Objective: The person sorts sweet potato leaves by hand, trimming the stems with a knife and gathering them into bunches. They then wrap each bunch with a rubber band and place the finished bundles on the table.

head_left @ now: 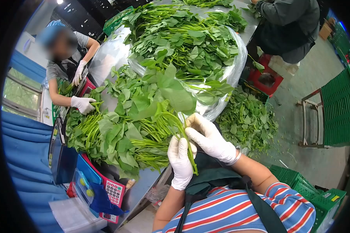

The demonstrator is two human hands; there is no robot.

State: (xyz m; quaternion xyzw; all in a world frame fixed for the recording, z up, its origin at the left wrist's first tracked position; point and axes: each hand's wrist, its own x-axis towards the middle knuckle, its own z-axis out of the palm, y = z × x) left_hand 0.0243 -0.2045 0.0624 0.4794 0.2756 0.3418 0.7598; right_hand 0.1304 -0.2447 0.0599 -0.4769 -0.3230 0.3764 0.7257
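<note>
In white gloves, both of my hands meet in front of my apron. My left hand is closed round the lower stalks of a small bunch of leafy green stems, whose cut ends point down towards me. Just above and to the right, my right hand pinches the same bunch with thumb and fingertips. Its broad leaves fan out away from me. Beyond my hands lies a large heap of similar stems on the metal table; another heap rests on clear plastic film.
A co-worker in white gloves handles greens at the left. Another person stands at the far right. A pink keypad device sits near the left table edge. Green crates, a red stool and fallen leaves occupy the right.
</note>
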